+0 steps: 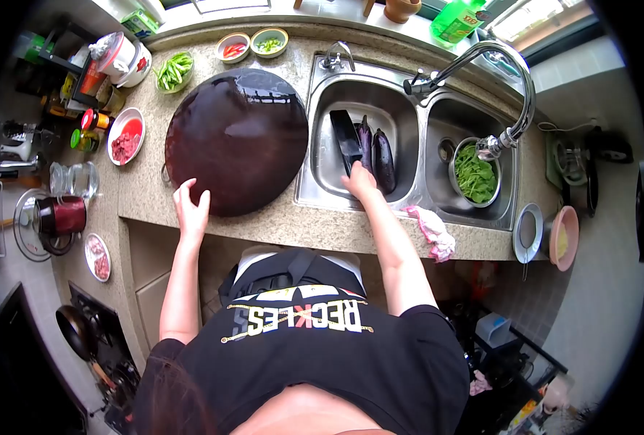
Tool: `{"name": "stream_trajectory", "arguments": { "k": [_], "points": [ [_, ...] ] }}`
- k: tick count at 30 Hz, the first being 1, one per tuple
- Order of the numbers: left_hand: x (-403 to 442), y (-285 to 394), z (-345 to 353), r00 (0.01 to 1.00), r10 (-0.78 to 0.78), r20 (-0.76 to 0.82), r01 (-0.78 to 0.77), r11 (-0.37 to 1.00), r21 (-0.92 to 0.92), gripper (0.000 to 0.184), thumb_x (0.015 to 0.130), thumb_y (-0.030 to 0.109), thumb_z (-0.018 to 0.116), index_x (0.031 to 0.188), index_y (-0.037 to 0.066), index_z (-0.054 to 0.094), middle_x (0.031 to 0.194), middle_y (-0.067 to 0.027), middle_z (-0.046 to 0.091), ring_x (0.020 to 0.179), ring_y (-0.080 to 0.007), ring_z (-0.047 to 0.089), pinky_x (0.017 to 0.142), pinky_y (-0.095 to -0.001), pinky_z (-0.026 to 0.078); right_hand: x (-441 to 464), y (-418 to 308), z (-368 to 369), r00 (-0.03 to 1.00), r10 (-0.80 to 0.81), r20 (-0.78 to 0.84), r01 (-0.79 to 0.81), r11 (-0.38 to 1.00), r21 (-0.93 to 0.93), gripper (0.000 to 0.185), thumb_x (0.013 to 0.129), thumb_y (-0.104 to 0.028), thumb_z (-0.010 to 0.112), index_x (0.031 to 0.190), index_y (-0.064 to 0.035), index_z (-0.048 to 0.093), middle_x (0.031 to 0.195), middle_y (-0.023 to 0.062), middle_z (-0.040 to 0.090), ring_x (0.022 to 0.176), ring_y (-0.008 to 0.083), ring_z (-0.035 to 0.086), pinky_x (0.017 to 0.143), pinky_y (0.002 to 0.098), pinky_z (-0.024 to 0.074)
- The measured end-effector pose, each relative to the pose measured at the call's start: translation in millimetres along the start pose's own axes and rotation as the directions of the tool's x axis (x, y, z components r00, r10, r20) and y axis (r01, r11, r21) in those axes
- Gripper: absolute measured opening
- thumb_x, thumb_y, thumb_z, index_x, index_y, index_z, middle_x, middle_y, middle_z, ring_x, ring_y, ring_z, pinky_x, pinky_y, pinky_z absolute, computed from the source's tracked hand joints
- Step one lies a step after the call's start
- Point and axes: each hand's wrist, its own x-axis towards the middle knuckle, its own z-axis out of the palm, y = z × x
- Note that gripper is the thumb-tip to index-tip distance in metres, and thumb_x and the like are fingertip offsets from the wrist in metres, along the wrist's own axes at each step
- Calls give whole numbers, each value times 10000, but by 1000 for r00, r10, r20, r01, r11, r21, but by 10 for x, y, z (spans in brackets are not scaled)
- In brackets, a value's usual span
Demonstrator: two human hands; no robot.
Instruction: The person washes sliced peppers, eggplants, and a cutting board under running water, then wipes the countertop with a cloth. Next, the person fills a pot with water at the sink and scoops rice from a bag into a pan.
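A large round dark board (238, 141), wet and shiny, lies on the counter left of the sink. My left hand (191, 206) is at its lower left edge, fingers apart and holding nothing. Over the left sink basin (325, 163) my right hand (359, 180) has its fingers closed at the lower end of a black cleaver (345, 134); its grip is partly hidden. Dark purple eggplants (383, 161) lie in that basin, just right of the blade.
The right basin holds a bowl of leafy greens (474, 174) beneath the curved faucet (528, 87). A pink cloth (433, 232) hangs at the counter's front edge. Bowls of green peppers (173, 72), red peppers (233, 49) and meat (125, 145) stand around the board.
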Motion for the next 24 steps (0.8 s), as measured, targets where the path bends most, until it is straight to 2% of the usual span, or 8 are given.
{"name": "stream_trajectory", "arguments": {
  "k": [2,3,6,11,14,16,20,24],
  "points": [
    [-128,227,142,998,62,-31,-62,998,6,417,752,140,646,1132,51,501,1131,-151,471,1092,-293,436,962,-378,356,32,98,7,975,-91,-202,195,783,591,436,754,-323,581,1019,15,506,923,206,612,920,298,613,762,374,483],
    [-192,328,213,993,97,-74,-98,995,-15,404,744,119,642,1117,43,506,1115,-150,473,1085,-293,440,960,-378,356,-96,96,-175,989,-35,143,-113,439,891,411,752,-288,537,980,53,515,853,227,602,822,349,599,735,402,456],
    [-343,668,319,985,91,-150,-96,995,-25,382,736,81,626,1097,32,511,1086,-147,478,1068,-293,453,953,-376,356,-607,132,-541,964,-162,-213,266,668,695,420,742,-256,539,1029,44,474,760,228,580,698,374,572,683,417,449],
    [-554,846,443,973,-17,-230,-12,992,-126,375,741,44,607,1101,26,506,1103,-127,491,1065,-271,469,939,-362,371,-1193,-104,-881,782,-495,-378,623,643,446,445,758,-233,555,1102,-14,378,784,269,577,744,436,576,659,474,453],
    [-639,876,434,976,-48,-215,14,987,-159,340,788,31,580,1121,47,508,1121,-87,483,1097,-210,481,956,-347,382,-1238,-536,-926,720,-608,-336,694,615,374,401,759,-224,550,1065,-22,386,794,265,585,715,436,580,647,491,460],
    [-647,925,399,976,-55,-210,20,986,-164,341,769,36,590,1102,39,516,1090,-103,496,1063,-230,483,929,-340,382,-1157,-899,-804,707,-634,-312,707,623,335,363,775,-239,546,957,18,364,739,264,580,690,434,582,631,492,463],
    [-629,930,367,980,-12,-200,-25,983,-181,323,750,34,596,1067,32,533,1055,-116,508,1012,-253,494,884,-334,396,-1056,-1419,-647,760,-603,-241,648,681,340,356,785,-258,540,975,4,391,808,246,601,751,407,596,680,473,470],
    [-523,898,397,983,74,-169,-102,980,-169,324,740,23,599,1057,24,534,1053,-126,511,1012,-273,499,889,-355,404,-1049,-1593,-702,665,-694,-274,740,661,124,516,771,-453,613,964,-1,455,821,176,596,727,324,627,636,416,511]
  ]
}}
